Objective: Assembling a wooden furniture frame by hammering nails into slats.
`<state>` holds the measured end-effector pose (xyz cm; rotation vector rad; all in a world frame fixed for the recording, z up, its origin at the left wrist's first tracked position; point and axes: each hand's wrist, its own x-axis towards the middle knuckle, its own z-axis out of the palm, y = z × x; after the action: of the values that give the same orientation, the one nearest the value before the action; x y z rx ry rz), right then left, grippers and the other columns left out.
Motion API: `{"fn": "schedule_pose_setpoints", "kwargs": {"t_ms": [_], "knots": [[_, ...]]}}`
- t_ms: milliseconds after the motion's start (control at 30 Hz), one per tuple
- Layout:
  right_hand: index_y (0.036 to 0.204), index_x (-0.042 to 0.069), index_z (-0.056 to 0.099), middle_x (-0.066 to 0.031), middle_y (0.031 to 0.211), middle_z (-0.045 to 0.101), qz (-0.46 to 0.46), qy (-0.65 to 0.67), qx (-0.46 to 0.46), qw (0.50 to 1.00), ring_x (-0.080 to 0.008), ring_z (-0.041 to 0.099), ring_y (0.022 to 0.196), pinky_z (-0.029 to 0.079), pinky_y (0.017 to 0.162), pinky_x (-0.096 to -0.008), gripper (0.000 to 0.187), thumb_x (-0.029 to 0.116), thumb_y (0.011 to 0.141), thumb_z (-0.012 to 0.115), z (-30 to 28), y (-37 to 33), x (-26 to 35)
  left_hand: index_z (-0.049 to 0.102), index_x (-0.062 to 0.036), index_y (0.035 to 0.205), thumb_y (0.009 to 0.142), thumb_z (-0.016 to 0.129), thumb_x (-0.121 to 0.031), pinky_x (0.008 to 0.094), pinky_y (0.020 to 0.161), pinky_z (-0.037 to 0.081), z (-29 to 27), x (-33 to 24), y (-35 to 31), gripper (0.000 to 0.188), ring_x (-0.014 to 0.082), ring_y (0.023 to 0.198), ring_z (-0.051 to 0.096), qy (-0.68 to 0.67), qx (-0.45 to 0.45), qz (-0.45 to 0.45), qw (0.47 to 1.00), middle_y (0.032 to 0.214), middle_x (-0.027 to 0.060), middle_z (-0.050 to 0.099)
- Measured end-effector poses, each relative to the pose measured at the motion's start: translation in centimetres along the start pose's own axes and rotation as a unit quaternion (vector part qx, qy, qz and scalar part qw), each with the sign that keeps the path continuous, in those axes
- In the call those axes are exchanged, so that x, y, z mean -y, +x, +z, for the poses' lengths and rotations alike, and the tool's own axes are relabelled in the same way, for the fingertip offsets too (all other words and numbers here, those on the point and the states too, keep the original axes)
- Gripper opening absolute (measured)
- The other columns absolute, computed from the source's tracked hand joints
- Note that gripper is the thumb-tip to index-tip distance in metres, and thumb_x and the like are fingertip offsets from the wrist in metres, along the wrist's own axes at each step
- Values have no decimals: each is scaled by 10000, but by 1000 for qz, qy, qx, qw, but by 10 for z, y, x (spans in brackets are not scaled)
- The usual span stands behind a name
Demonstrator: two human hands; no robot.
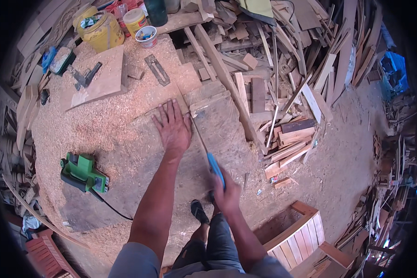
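My left hand [173, 126] lies flat, fingers spread, on a wooden board [208, 125] on a sawdust-covered workbench [78, 134]. My right hand [227, 192] grips the blue handle of a handsaw [207, 153]. The thin saw blade runs up and to the left from the handle. It meets the board just right of my left hand, near the board's far edge.
A green electric planer [83, 172] with a black cord sits on the bench to the left. A square board [97, 78], yellow jars [99, 30] and a small cup [147, 36] stand at the back. Scrap wood [282, 69] is heaped to the right, and a slatted wooden piece [296, 236] stands at lower right.
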<state>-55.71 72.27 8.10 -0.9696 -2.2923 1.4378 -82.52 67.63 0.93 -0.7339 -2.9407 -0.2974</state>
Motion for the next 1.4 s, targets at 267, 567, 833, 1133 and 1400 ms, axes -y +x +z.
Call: {"fn": "schedule_pose_setpoints", "kwargs": {"t_ms": [267, 567, 833, 1133, 1400], "knots": [[1509, 21, 698, -274, 1239, 817, -16, 68, -9, 998, -340, 847, 1123, 647, 954, -445, 446, 207, 1116, 602, -31, -108, -27, 265, -35, 1804, 1195, 424, -415, 736, 1365, 89, 3, 14, -1, 735, 482, 1731, 193, 7, -36, 2, 999, 1875, 174, 277], [1464, 46, 724, -197, 1019, 843, 36, -20, 12, 999, -363, 859, 921, 665, 796, -435, 378, 219, 1132, 674, 8, -10, -15, 274, -31, 1800, 1188, 424, -403, 736, 1366, 91, 3, 2, -1, 731, 494, 1727, 196, 0, -27, 9, 1000, 1870, 181, 288], [1498, -27, 705, -175, 1026, 844, 119, 47, 21, 992, -181, 743, 742, 591, 705, -357, 532, 355, 1149, 582, -105, -212, -59, 425, -50, 1740, 1151, 516, -403, 678, 1386, 141, 2, 9, -1, 693, 408, 1696, 313, -105, -67, -19, 992, 1811, 183, 384], [1548, -73, 644, -319, 1132, 788, -248, -110, 48, 961, -364, 797, 829, 621, 751, -439, 504, 186, 1116, 635, -42, -10, 27, 752, -81, 1217, 941, 730, -133, 599, 1257, 416, -29, 36, -130, 282, 409, 1416, 576, -208, -112, -37, 971, 1455, 189, 634], [1655, 170, 609, -243, 1216, 737, -492, -355, 82, 790, -442, 730, 1025, 591, 841, -545, 541, 293, 1132, 679, 92, 70, -4, 816, -130, 1285, 990, 710, -110, 502, 936, 601, -98, 77, -413, 315, 372, 1113, 719, -371, -126, -300, 870, 1155, 111, 751]]}}
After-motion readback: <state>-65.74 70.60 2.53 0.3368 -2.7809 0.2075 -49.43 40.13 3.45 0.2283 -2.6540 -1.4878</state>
